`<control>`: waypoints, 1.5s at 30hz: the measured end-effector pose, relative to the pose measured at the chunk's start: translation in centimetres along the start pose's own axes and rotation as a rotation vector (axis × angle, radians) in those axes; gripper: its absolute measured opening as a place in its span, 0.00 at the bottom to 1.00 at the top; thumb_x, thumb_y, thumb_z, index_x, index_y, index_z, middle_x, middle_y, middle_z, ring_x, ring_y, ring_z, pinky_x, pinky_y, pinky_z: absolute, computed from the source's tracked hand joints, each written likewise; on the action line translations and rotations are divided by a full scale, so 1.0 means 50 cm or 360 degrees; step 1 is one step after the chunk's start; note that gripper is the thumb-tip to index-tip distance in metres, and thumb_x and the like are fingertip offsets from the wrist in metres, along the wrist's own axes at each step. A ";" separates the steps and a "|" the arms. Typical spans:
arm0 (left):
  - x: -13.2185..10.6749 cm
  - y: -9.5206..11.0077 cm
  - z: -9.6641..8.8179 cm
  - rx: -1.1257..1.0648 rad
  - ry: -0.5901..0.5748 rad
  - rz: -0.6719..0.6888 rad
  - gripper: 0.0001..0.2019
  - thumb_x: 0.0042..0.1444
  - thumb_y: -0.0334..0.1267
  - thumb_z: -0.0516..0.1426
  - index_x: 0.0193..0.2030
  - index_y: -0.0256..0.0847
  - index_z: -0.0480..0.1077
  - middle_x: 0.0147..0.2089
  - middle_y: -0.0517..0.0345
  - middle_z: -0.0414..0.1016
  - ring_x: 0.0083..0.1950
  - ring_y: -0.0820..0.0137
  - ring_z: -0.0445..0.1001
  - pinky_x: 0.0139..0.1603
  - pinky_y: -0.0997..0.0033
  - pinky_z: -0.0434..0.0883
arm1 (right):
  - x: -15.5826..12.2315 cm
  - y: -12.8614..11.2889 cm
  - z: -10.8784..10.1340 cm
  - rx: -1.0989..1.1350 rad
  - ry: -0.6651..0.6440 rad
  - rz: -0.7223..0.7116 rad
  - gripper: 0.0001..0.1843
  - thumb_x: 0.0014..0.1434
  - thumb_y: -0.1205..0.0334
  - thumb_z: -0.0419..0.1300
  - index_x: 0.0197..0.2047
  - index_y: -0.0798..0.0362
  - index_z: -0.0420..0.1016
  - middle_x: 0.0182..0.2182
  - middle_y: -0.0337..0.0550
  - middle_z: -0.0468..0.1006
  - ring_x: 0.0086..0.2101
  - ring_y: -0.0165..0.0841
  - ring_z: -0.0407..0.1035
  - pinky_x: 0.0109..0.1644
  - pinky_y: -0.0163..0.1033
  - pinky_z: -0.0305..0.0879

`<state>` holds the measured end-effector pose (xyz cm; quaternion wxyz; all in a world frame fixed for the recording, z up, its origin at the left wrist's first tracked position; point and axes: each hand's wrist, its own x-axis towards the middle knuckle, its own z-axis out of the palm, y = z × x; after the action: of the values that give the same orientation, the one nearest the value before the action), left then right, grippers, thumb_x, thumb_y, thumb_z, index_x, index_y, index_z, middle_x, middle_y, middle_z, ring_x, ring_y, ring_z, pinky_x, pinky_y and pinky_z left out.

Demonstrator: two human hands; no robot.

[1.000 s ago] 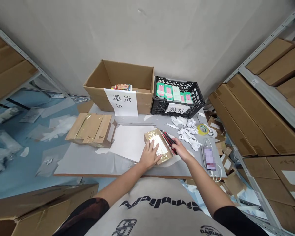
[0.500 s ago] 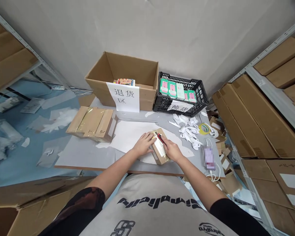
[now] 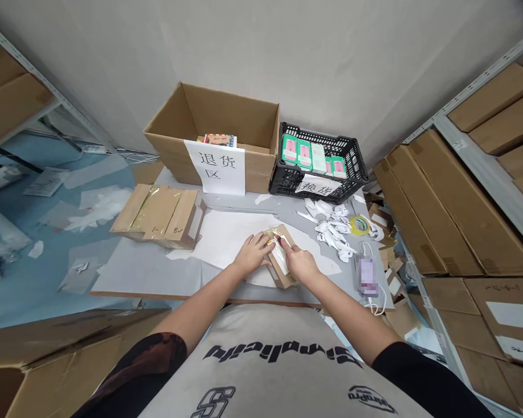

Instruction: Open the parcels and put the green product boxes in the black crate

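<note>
Taped cardboard parcel [image 3: 284, 273] on white paper sheet [image 3: 222, 241], 12 o'clock from the chest, left hand [image 3: 253, 253] open and flat at its 9 o'clock side, right hand [image 3: 300, 263] closed on red-handled cutter [image 3: 278, 238], tip now shifted toward the parcel's 11 o'clock corner

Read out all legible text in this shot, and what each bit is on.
"退货区": paper sign on the front of the cardboard box
"换货": paper sign on the black plastic crate
"Simplicity": upside down in view, on the grey T-shirt
"1- 8V": handwritten, probably, on the kraft carton
Too small to read: the green packs
</note>
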<state>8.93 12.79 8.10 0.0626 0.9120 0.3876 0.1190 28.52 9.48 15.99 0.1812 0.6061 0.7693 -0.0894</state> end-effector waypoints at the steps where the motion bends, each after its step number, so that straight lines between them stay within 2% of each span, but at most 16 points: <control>1: 0.000 -0.001 0.002 0.0014 0.0003 0.0001 0.33 0.53 0.54 0.63 0.63 0.48 0.63 0.68 0.47 0.61 0.69 0.52 0.54 0.64 0.51 0.59 | -0.002 0.001 -0.005 -0.0023 -0.0021 0.0001 0.35 0.67 0.62 0.45 0.75 0.50 0.39 0.52 0.61 0.73 0.41 0.44 0.77 0.45 0.45 0.71; 6: 0.002 -0.001 0.001 0.0032 0.0029 0.0007 0.32 0.53 0.55 0.64 0.62 0.48 0.64 0.67 0.48 0.63 0.68 0.53 0.55 0.64 0.52 0.58 | -0.022 0.017 -0.019 -0.0039 -0.0123 -0.0055 0.34 0.67 0.62 0.47 0.74 0.51 0.42 0.49 0.59 0.76 0.42 0.44 0.77 0.46 0.43 0.69; 11: 0.015 0.005 -0.009 0.0141 0.0030 0.0035 0.32 0.49 0.53 0.66 0.58 0.45 0.66 0.64 0.45 0.66 0.66 0.52 0.59 0.65 0.50 0.58 | -0.046 0.040 -0.025 0.0014 -0.0117 -0.0126 0.32 0.66 0.64 0.48 0.72 0.52 0.48 0.46 0.56 0.78 0.42 0.42 0.77 0.46 0.41 0.67; 15: 0.035 -0.003 -0.002 0.0240 0.0033 0.0231 0.26 0.51 0.49 0.67 0.55 0.41 0.69 0.68 0.47 0.63 0.70 0.51 0.55 0.70 0.50 0.52 | -0.065 0.055 -0.027 0.0047 -0.0161 -0.0166 0.31 0.65 0.63 0.50 0.71 0.51 0.51 0.45 0.55 0.79 0.42 0.42 0.76 0.45 0.40 0.66; 19: 0.053 -0.019 0.022 0.0208 -0.0052 0.0431 0.21 0.55 0.46 0.64 0.52 0.39 0.70 0.67 0.48 0.65 0.69 0.57 0.60 0.70 0.57 0.54 | -0.092 0.067 -0.019 0.0037 -0.0172 -0.0192 0.31 0.65 0.62 0.50 0.71 0.52 0.52 0.44 0.55 0.80 0.41 0.43 0.76 0.43 0.40 0.66; 23: 0.059 -0.028 0.040 0.0211 -0.0056 0.0423 0.19 0.58 0.46 0.62 0.53 0.40 0.70 0.64 0.48 0.68 0.66 0.59 0.63 0.68 0.57 0.57 | -0.120 0.078 -0.011 0.0013 -0.0201 -0.0195 0.32 0.64 0.65 0.50 0.70 0.51 0.53 0.43 0.54 0.80 0.39 0.43 0.76 0.40 0.40 0.65; 26: 0.059 -0.029 0.039 0.0221 -0.0047 0.0421 0.21 0.59 0.45 0.61 0.57 0.41 0.69 0.62 0.48 0.70 0.65 0.58 0.63 0.67 0.58 0.57 | -0.140 0.088 -0.007 0.0050 -0.0199 -0.0215 0.30 0.64 0.66 0.49 0.70 0.50 0.54 0.41 0.52 0.81 0.38 0.42 0.76 0.39 0.39 0.64; 29: 0.060 -0.029 0.029 0.0228 -0.0081 0.0470 0.26 0.59 0.43 0.60 0.64 0.50 0.64 0.61 0.51 0.70 0.64 0.58 0.64 0.66 0.57 0.56 | -0.161 0.098 0.000 0.0070 -0.0212 -0.0224 0.31 0.64 0.66 0.49 0.69 0.50 0.55 0.40 0.52 0.81 0.37 0.42 0.76 0.39 0.40 0.63; 32: 0.060 -0.028 0.022 0.0231 -0.0113 0.0489 0.28 0.59 0.44 0.61 0.66 0.56 0.62 0.62 0.51 0.69 0.64 0.57 0.62 0.65 0.55 0.55 | -0.177 0.107 0.008 0.0079 -0.0229 -0.0244 0.32 0.63 0.67 0.50 0.70 0.51 0.53 0.39 0.52 0.80 0.36 0.42 0.75 0.38 0.40 0.62; 40: 0.054 -0.011 0.012 0.0238 -0.0089 0.0416 0.28 0.58 0.43 0.62 0.65 0.56 0.64 0.61 0.50 0.68 0.64 0.56 0.61 0.64 0.53 0.55 | -0.209 0.129 0.007 0.0149 -0.0252 -0.0222 0.30 0.66 0.65 0.47 0.71 0.49 0.53 0.39 0.51 0.80 0.39 0.41 0.75 0.40 0.39 0.62; 45: 0.038 -0.028 -0.019 0.0238 -0.0078 0.0284 0.27 0.55 0.43 0.63 0.62 0.51 0.66 0.58 0.46 0.69 0.63 0.54 0.62 0.63 0.52 0.58 | -0.194 0.142 0.010 0.0190 -0.0187 -0.0204 0.30 0.68 0.62 0.45 0.72 0.45 0.52 0.43 0.50 0.79 0.40 0.40 0.74 0.43 0.40 0.62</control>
<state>8.98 15.17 9.05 -0.0069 0.9476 0.3109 0.0725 37.38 2.34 19.85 0.1835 0.5591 0.7878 -0.1818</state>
